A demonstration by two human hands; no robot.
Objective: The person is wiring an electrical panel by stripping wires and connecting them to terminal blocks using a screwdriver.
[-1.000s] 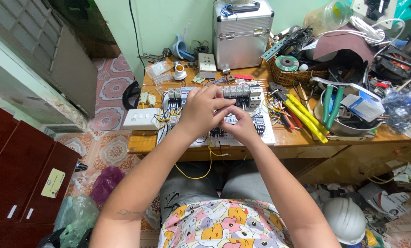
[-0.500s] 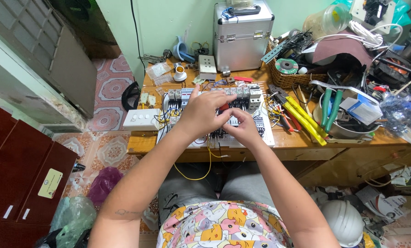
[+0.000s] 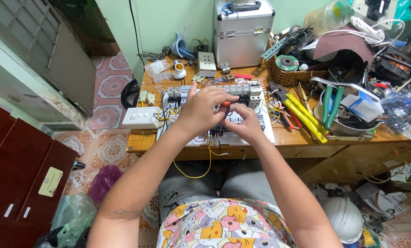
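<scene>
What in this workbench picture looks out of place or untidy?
A yellow wire hangs off the table edge in a loose loop below both hands. A white hard hat lies on the floor among scattered papers.

A pale green wall [image 3: 169,23] is backing the wooden table [image 3: 306,140], patterned floor tiles [image 3: 107,87] are running off left, and a dark red cabinet [image 3: 17,170] is standing nearby in soft, even light.

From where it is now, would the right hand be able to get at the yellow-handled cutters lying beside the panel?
Probably yes. The right hand rests on the wiring panel, and the yellow-handled cutters lie on the table just to its right, handles toward the person, with only loose wires between them.
</scene>
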